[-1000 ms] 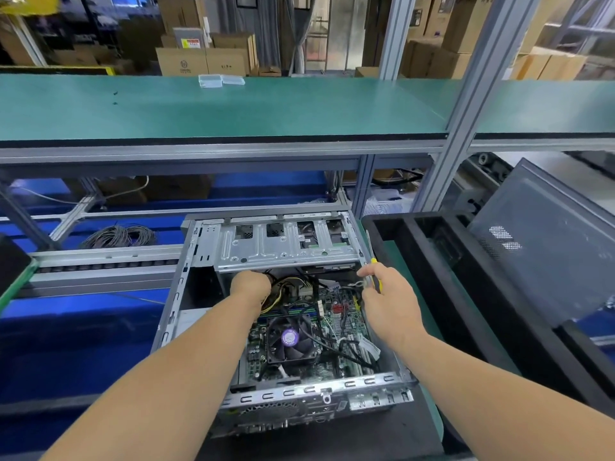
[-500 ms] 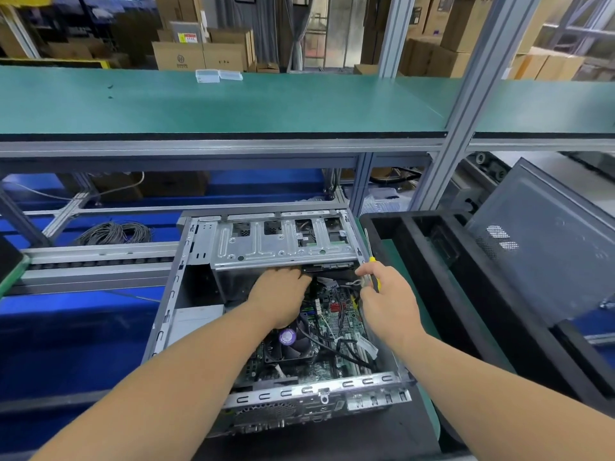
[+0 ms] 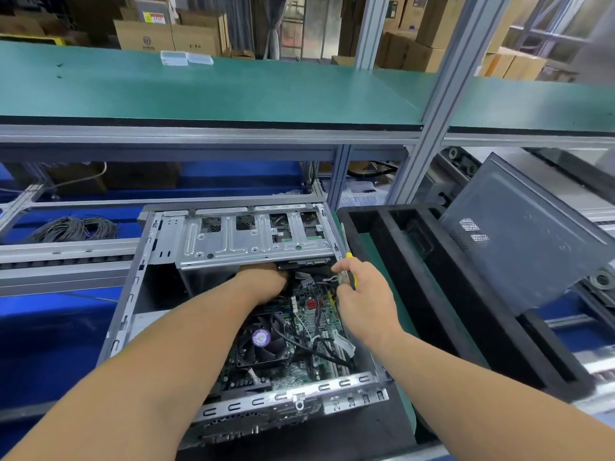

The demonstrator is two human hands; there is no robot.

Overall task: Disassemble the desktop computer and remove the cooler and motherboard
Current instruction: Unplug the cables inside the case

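Note:
The open desktop case (image 3: 133, 294) lies flat in front of me. Its green motherboard (image 3: 316, 314) carries a black cooler fan (image 3: 261, 344) with a purple label and loose black cables. A silver drive cage (image 3: 253, 241) spans the case's far end. My left hand (image 3: 263, 281) reaches under the cage's near edge, and its fingers are hidden there. My right hand (image 3: 362, 294) hovers over the board's right side and grips a yellow-handled screwdriver (image 3: 349, 271).
A black foam tray (image 3: 466, 327) stands right of the case, with the grey side panel (image 3: 532, 234) leaning on it. A green shelf (image 3: 199, 91) overhangs the far side. A coil of dark cable (image 3: 73, 227) lies at the left on the blue surface.
My left hand has moved right and forward, from the case's middle to under the drive cage. My right hand has stayed nearly still with the screwdriver.

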